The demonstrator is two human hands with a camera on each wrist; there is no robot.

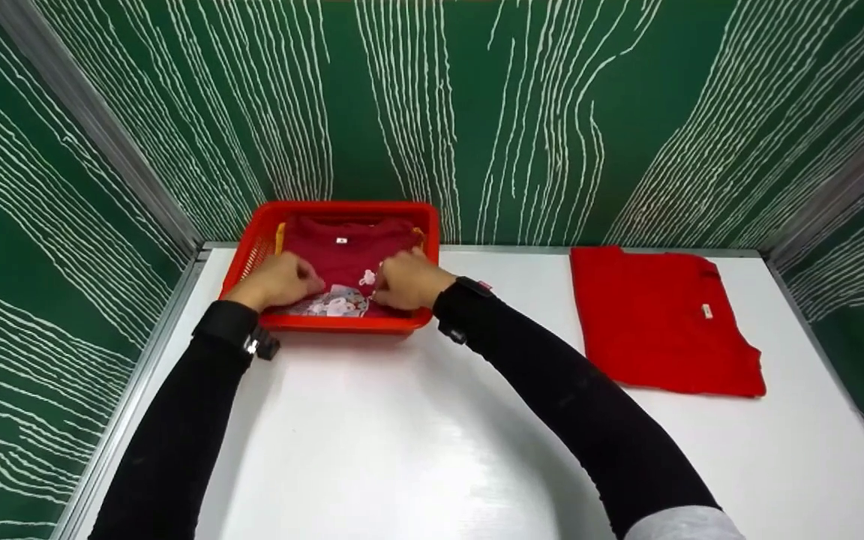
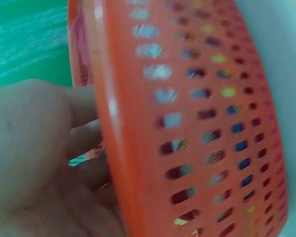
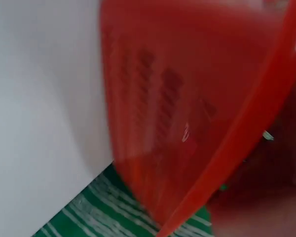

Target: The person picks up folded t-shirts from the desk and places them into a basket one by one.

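Observation:
A maroon T-shirt [image 1: 342,262] with a small white neck label and a printed front lies inside a red plastic basket [image 1: 342,324]. My left hand [image 1: 278,281] reaches over the basket's left side and pinches the shirt near its print. At the right side, my right hand [image 1: 408,280] has curled fingers and pinches the shirt by a white printed figure. The left wrist view shows the perforated basket wall [image 2: 153,187], with part of the left hand [image 2: 34,158] behind the rim. In the right wrist view, the basket's side is blurred and the fingers are mostly hidden.
A folded red garment [image 1: 649,322] with a white label lies on the right of the white table [image 1: 372,435]. Yellow cloth [image 1: 280,238] shows at the basket's inner edge. Green walls [image 1: 507,127] with white wavy lines stand behind and at both sides.

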